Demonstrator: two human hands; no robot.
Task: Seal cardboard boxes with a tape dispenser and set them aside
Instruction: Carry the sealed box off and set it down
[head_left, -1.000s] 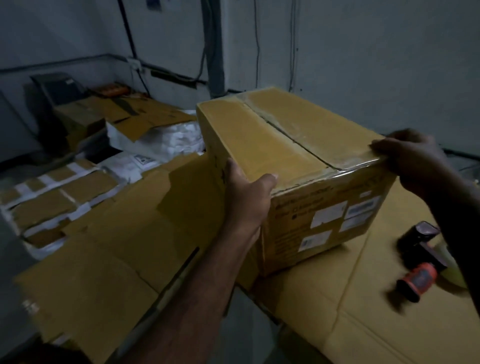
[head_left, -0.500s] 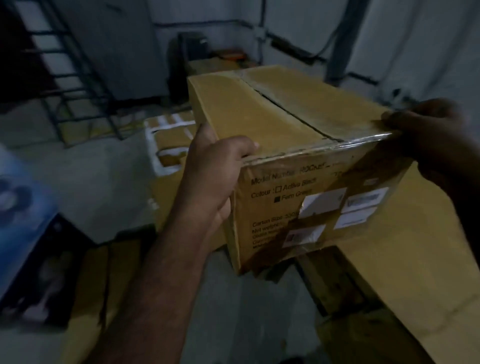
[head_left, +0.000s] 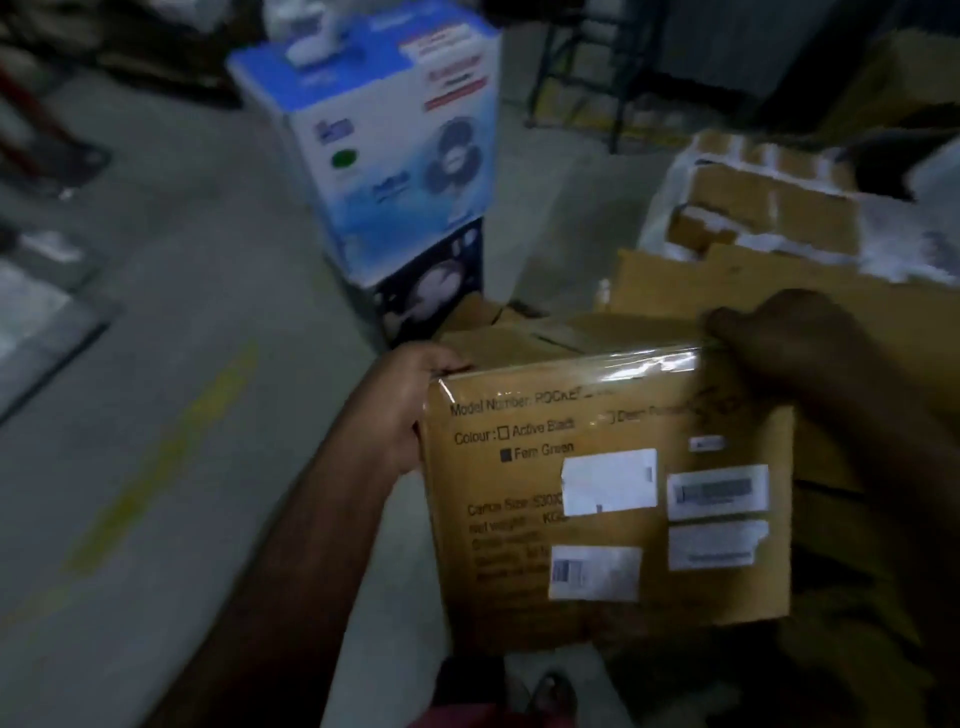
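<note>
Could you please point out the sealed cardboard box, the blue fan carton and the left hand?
sealed cardboard box (head_left: 613, 530), head view, labelled front face
blue fan carton (head_left: 395, 156), head view, printed side
left hand (head_left: 408, 405), head view, its back

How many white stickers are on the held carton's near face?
5 on the carton: tiny sticker upper right, blank sticker centre, barcode sticker beside it, torn sticker below that, lower sticker bottom centre. Right arm may hide others.

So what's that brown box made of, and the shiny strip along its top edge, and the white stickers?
The box looks like matte brown cardboard, with ink printed straight on it. The shiny strip seems clear plastic tape: it glares and brown shows through. The white stickers look like paper labels, flat and dull, though blur leaves that open.
</note>
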